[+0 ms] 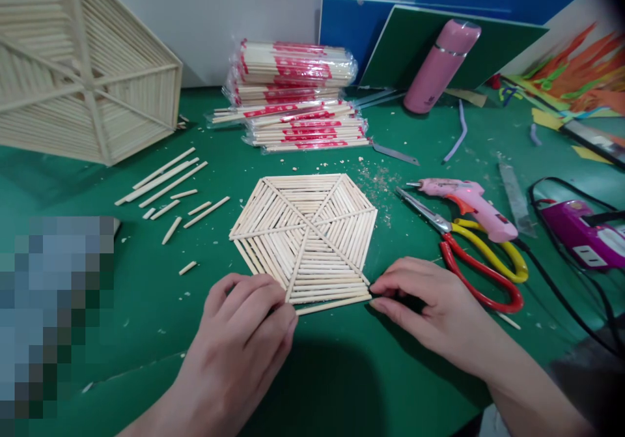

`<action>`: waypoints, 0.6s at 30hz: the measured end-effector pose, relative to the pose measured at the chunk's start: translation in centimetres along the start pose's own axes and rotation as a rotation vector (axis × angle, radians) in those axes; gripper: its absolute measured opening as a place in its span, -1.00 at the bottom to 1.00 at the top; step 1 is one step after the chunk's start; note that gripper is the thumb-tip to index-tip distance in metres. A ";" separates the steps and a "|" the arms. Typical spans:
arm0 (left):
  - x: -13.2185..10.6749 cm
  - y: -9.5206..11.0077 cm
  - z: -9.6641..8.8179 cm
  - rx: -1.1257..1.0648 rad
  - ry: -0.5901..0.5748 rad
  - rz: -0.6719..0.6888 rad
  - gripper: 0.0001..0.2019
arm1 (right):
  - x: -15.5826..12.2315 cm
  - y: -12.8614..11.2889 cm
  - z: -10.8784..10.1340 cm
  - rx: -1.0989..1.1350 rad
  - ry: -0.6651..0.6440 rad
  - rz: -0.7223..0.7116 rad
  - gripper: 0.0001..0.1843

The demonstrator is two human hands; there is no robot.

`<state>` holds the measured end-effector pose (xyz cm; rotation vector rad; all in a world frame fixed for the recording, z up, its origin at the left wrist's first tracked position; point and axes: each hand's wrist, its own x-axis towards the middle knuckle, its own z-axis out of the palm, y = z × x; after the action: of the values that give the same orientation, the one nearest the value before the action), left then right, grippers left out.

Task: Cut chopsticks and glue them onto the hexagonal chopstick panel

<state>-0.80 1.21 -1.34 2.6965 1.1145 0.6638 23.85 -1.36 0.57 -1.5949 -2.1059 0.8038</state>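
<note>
A hexagonal panel of wooden sticks [322,248], with crossing spokes, lies flat on the green table. Along its near edge runs a loose-looking wooden stick [334,305], a little askew from the row above it. My left hand [249,333] is closed at the stick's left end, by the panel's lower left corner. At the right end, my right hand [424,303] pinches the stick's tip between thumb and fingers, close to the panel's lower right corner. Fingers hide both ends of the stick.
Cut stick pieces [168,176] lie left of the panel. To the right are scissors [459,241], a pink glue gun [469,202] and a purple device [586,235] with cords. Behind stand wrapped chopsticks [297,98], a pink bottle [442,66] and a larger stick panel [137,92].
</note>
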 end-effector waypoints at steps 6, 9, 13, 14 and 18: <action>0.0 -0.4 0.2 -0.014 -0.017 0.049 -0.89 | 0.1 -0.1 0.3 -0.032 0.017 0.003 -0.85; -0.1 -0.4 0.2 -0.025 -0.022 0.040 -0.90 | 0.2 -0.1 0.3 -0.034 0.008 0.031 -0.87; -0.2 -0.3 0.1 -0.025 -0.012 0.026 -0.89 | 0.4 -0.1 0.3 -0.040 0.001 0.046 -0.89; -0.2 -0.3 0.1 -0.024 -0.005 0.024 -0.89 | 0.4 -0.1 0.3 -0.041 0.001 0.046 -0.90; -0.2 -0.3 0.1 -0.020 0.011 0.024 -0.88 | 0.5 -0.1 0.3 -0.041 0.001 0.038 -0.91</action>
<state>-1.02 1.30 -1.61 2.6965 1.0736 0.6912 23.46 -0.92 0.38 -1.6604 -2.1104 0.7772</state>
